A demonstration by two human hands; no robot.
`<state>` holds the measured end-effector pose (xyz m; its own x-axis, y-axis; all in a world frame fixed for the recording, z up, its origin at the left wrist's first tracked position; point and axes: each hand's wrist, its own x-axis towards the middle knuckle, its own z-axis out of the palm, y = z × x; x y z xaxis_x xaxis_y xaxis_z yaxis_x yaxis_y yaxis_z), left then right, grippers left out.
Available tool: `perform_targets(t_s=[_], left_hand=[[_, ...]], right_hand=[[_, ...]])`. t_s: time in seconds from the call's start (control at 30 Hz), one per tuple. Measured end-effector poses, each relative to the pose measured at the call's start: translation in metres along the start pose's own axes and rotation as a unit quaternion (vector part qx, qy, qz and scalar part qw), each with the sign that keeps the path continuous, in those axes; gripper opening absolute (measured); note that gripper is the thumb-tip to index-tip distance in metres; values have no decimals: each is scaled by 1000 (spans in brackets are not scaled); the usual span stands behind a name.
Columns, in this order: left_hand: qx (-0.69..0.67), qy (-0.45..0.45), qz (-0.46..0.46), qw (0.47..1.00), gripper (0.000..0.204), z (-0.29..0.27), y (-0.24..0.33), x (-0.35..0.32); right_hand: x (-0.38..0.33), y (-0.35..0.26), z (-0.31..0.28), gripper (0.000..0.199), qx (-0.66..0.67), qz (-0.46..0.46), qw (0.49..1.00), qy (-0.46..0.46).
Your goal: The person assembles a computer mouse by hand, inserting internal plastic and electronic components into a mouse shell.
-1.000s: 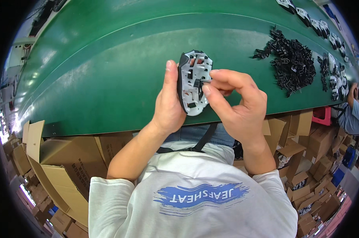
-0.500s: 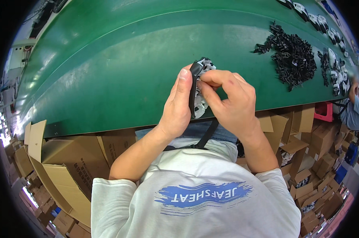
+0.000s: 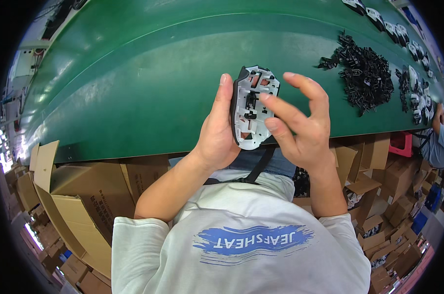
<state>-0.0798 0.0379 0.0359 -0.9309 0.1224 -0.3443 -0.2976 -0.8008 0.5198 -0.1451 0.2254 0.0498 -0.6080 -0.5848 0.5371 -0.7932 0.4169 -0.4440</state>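
Work area: factory assembly floor.
Indicators: one long green bench (image 3: pixel 143 98) extends beyond the left hand (image 3: pixel 217 125) and right hand (image 3: pixel 305 127). Right of the right hand, it carries a heap of small black parts (image 3: pixel 366 78) and, farther right, rows of white-and-black shells (image 3: pixel 376 20). Cardboard boxes (image 3: pixel 85 223) stand nearer the body, outboard of both hands. Another person (image 3: pixel 433 147) occupies the far-right bench edge.

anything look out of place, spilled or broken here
Nothing clearly stands out. The shell looks whole in the left hand, with a black part inside. The heap of black parts on the bench straggles at its left, but looks merely loose. Fine cracks would be too small to see.
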Motion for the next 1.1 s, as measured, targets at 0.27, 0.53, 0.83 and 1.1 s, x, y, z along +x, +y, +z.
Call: perform_targets(t_s=[0.27, 0.53, 0.83, 1.1], left_hand=[[-33, -30, -32, 998, 74, 3, 5, -1], [225, 78, 66, 969, 51, 6, -5, -12], [352, 154, 150, 911, 40, -11, -18, -3], [389, 173, 190, 885, 36, -11, -31, -11]], right_hand=[[-4, 4, 17, 51, 478, 308, 823, 5], [-4, 0, 25, 46, 450, 282, 844, 74], [-12, -9, 35, 50, 415, 296, 858, 71], [-20, -18, 50, 72, 243, 220, 944, 30]])
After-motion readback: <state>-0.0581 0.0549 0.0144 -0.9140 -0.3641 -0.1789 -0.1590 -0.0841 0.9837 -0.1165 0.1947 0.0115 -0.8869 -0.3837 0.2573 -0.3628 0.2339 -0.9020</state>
